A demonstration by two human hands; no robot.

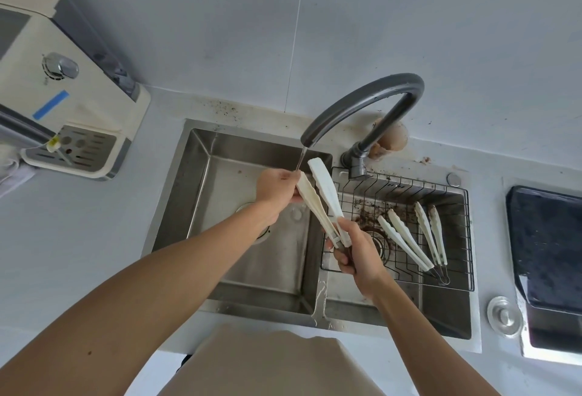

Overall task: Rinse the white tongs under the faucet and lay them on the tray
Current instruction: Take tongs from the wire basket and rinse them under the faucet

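Note:
White tongs (326, 194) are held spread over the sink's (201, 175) left basin, under the dark curved faucet (362, 102), whose thin stream of water falls onto the left arm's tip. My right hand (356, 254) grips the tongs at the hinge end. My left hand (277, 189) pinches the tip of the left arm. Two more pairs of white tongs (406, 243) lie in the wire tray (469, 238) over the right basin.
A cream countertop appliance (63, 96) stands at the left on the counter. At the right edge lies a black stove top (548, 247). A round metal cap (504, 317) sits near the sink's right front corner. Brown grime spots the tray's basin.

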